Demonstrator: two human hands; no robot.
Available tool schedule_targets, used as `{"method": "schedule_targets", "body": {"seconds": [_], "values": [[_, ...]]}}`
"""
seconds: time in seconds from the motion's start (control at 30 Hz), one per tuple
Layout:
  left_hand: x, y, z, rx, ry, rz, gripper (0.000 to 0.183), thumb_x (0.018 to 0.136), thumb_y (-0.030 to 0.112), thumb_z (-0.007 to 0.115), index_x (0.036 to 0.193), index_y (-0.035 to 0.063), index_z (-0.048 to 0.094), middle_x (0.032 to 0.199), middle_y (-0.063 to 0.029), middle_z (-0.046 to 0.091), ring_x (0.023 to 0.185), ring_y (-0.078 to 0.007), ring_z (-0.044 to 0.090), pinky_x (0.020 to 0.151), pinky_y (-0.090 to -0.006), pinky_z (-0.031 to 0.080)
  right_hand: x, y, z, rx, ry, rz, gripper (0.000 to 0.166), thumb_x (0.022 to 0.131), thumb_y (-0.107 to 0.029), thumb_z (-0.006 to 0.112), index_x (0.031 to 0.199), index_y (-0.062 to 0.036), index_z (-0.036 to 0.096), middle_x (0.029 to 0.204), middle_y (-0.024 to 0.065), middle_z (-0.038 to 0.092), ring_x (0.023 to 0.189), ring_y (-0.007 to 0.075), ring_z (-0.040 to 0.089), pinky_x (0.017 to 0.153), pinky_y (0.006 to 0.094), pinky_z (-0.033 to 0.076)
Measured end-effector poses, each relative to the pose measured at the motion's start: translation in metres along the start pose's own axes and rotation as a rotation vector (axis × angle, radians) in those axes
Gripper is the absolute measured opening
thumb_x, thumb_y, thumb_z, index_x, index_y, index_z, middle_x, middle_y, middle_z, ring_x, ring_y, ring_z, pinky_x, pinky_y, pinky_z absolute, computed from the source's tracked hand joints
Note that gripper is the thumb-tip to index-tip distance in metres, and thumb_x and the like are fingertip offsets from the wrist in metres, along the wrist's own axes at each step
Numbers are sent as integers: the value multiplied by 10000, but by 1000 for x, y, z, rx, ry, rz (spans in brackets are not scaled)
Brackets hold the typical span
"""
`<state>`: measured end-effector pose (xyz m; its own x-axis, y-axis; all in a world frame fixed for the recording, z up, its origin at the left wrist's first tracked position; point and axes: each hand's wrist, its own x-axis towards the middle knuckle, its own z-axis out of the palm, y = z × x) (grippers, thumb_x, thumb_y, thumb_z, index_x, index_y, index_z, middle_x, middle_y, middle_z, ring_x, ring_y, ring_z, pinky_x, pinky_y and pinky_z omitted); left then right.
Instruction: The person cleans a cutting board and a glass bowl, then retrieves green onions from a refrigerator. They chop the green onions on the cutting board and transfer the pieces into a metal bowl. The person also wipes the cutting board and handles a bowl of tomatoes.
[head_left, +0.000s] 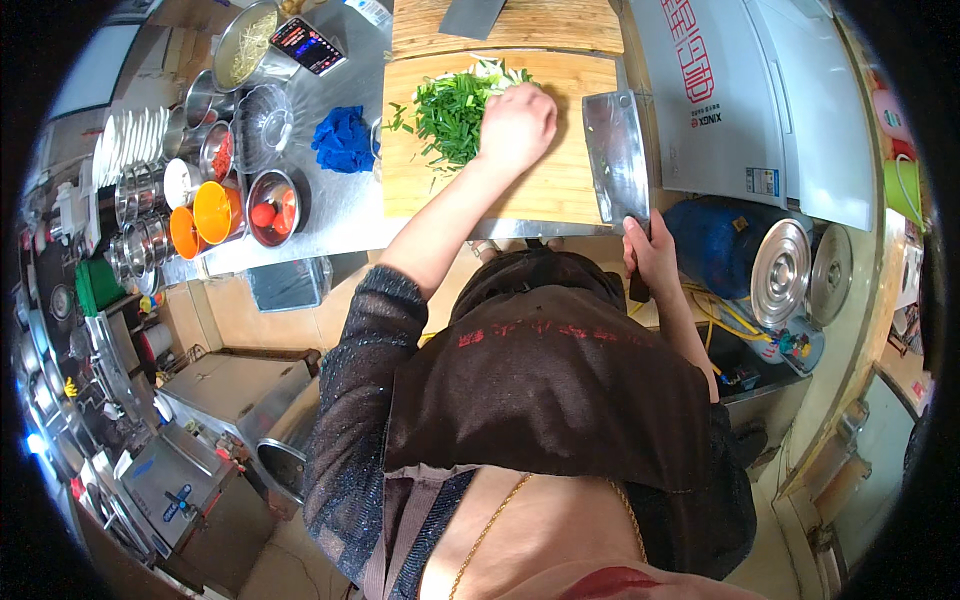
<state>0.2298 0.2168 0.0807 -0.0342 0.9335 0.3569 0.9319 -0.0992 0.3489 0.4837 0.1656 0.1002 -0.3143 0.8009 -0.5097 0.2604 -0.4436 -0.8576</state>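
Across a wooden cutting board (568, 184) lies a heap of chopped green scallions or chives (450, 112), with pale pieces at its far side. My left hand (519, 124) rests on the heap's right side with the fingers curled down. Its fingertips are hidden, so I cannot tell whether it grasps any pieces. In my right hand (651, 251) is the handle of a metal cleaver (618, 154). The wide blade points away from me, by the board's right edge, with small green bits stuck on it.
Left on the steel counter (341, 214) are a crumpled blue cloth (343, 140), a bowl of tomatoes (273, 210), orange cups (217, 212), a bowl of sprouts (251, 52) and a phone (307, 45). Another board (570, 26) holds a second blade (472, 16). A white freezer (720, 142) stands right.
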Motion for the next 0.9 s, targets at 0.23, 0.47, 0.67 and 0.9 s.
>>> {"method": "schedule_targets", "body": {"seconds": [0.23,0.47,0.67,0.9], "values": [[-60,-62,-23,-574,359,-562,109,823,107,611,920,57,625,854,-95,627,802,-221,591,739,-310,470,5,28,13,173,-134,107,168,903,-199,496,934,-54,417,598,19,444,390,103,417,348,250,364],[-71,-84,-6,-281,227,-372,569,814,331,629,1298,119,416,1346,-204,311,1270,-391,248,1041,-472,230,-9,45,37,295,-21,183,179,902,-219,493,877,-76,389,609,35,439,391,114,410,352,262,369],[-61,-36,7,-104,69,-285,856,598,576,724,1308,209,418,1382,-220,222,1287,-469,160,1007,-640,130,0,62,84,374,-88,188,166,894,-183,508,932,-53,410,590,34,436,393,122,417,345,276,378],[-57,-30,15,-105,140,-239,578,635,460,741,1137,219,585,1305,-137,370,1256,-426,245,1025,-570,179,6,48,122,372,-180,180,177,891,-159,507,1002,-53,417,607,29,448,391,119,421,348,279,387]]}}
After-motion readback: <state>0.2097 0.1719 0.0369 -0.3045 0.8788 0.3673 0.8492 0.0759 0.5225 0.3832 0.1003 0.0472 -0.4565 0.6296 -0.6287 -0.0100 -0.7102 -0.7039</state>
